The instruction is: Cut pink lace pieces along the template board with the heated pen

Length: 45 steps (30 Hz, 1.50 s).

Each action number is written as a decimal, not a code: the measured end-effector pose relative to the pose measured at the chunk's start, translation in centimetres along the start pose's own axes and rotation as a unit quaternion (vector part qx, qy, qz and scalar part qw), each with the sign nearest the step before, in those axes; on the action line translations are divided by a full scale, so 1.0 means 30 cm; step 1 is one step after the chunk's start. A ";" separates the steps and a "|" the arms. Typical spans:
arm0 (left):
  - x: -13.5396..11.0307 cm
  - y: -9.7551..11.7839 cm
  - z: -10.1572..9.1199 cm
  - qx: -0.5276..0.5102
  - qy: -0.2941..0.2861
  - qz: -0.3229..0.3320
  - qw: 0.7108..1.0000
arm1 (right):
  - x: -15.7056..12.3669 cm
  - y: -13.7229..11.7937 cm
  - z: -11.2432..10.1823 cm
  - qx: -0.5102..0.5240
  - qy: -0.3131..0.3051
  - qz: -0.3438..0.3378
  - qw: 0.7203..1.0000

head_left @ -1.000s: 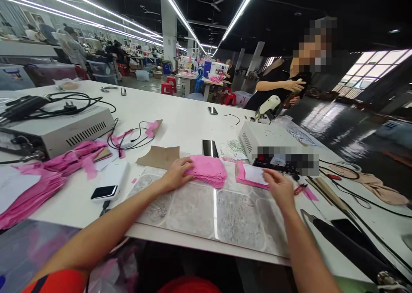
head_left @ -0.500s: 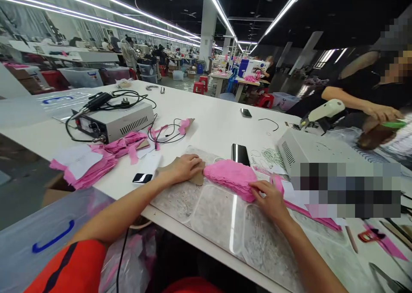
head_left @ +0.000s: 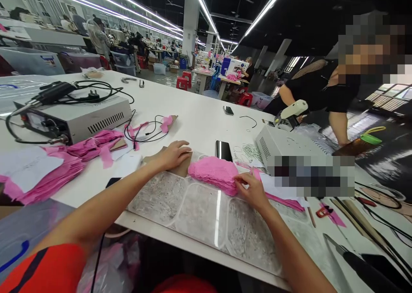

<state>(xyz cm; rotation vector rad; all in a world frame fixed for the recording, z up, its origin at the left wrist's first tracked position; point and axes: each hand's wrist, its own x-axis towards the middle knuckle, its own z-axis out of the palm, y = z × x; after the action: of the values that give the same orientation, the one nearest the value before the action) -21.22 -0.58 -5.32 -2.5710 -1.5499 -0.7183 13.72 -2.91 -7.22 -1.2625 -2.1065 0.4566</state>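
A stack of pink fabric pieces [head_left: 212, 172] with wavy edges lies on the clear-topped, stone-patterned mat [head_left: 199, 215] in front of me. My right hand [head_left: 252, 190] pinches the stack's right edge between thumb and fingertips. To the left of the stack, my left hand [head_left: 174, 155] rests over a brown card piece [head_left: 183, 166], its fingers stretched out towards the right. The hand partly covers the card. Just behind the stack is a black phone [head_left: 223, 150].
On the left stand a grey control box [head_left: 99, 117] with cables and a larger pink fabric pile [head_left: 67, 172] under white paper. Another grey box [head_left: 283, 151], scissors [head_left: 347, 258] and tools lie right. A co-worker [head_left: 322, 86] leans over the table's far right side.
The view has turned right, so things shift left in the picture. My left hand has lifted slightly off the stack's side of the card. The co-worker has moved beside the green-capped bottle.
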 end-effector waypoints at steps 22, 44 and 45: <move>-0.095 0.066 0.102 0.033 -0.101 -0.128 0.986 | 0.536 0.018 0.197 -0.165 -0.129 0.291 0.934; -0.096 0.088 0.100 0.103 -0.025 -0.189 0.976 | 0.628 -0.294 0.385 0.028 -0.250 -0.180 0.951; -0.098 0.091 0.091 0.101 -0.028 -0.187 0.977 | 0.618 -0.290 0.356 0.038 -0.236 -0.172 0.956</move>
<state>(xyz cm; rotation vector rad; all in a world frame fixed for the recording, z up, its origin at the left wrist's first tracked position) -19.05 -3.59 -8.46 -2.1978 -2.0360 -0.4823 -5.49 9.44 -3.76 -0.7637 -2.6109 0.7278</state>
